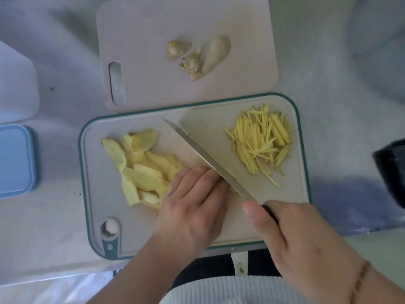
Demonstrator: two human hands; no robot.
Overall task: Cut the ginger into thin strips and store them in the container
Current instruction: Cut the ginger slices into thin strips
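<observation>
Several flat yellow ginger slices [140, 170] lie on the left half of a teal-rimmed cutting board [208, 128]. My left hand [192, 202] presses down on the right end of these slices, fingers curled with knuckles against the knife blade [203, 154]. My right hand [291, 233] grips the knife's black handle; the blade slants up to the left across the board. A heap of thin ginger strips [262, 140] sits on the board's right side. A blue container [15, 159] stands at the left edge of the view.
A pale pink cutting board [153, 62] lies behind, carrying unpeeled ginger pieces [197, 55]. A dark object [392, 170] sits at the right edge. A white lid or board [15, 84] lies at far left. The counter edge runs along the bottom.
</observation>
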